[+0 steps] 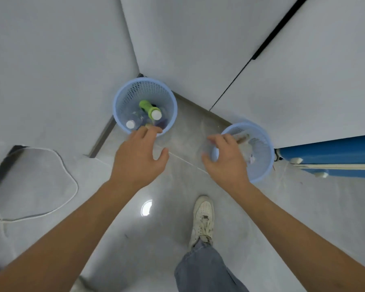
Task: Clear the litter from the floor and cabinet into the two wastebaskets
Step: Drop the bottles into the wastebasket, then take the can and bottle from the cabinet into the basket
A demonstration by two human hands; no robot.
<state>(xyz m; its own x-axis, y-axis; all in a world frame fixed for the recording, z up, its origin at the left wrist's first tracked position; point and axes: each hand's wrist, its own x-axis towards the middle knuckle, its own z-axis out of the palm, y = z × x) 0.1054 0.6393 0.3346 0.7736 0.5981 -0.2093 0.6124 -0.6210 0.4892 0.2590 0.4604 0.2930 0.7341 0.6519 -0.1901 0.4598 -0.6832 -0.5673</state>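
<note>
Two light-blue mesh wastebaskets stand on the grey floor by the wall corner. The left wastebasket (144, 89) holds a green bottle (149, 108) and a clear bottle with a white cap (131, 123). My left hand (138, 157) hovers over its near rim, fingers spread, and a small tan scrap shows just past the fingertips. The right wastebasket (261, 169) holds blurred pale and brownish litter (243, 138). My right hand (226, 159) is over its left rim with fingers apart and nothing clearly held.
A white cable (71, 180) loops on the floor at the left beside a dark object (2, 169). A blue and white piece of equipment (329, 153) lies right of the right wastebasket. My white shoe (203, 218) stands on the tiles below the hands.
</note>
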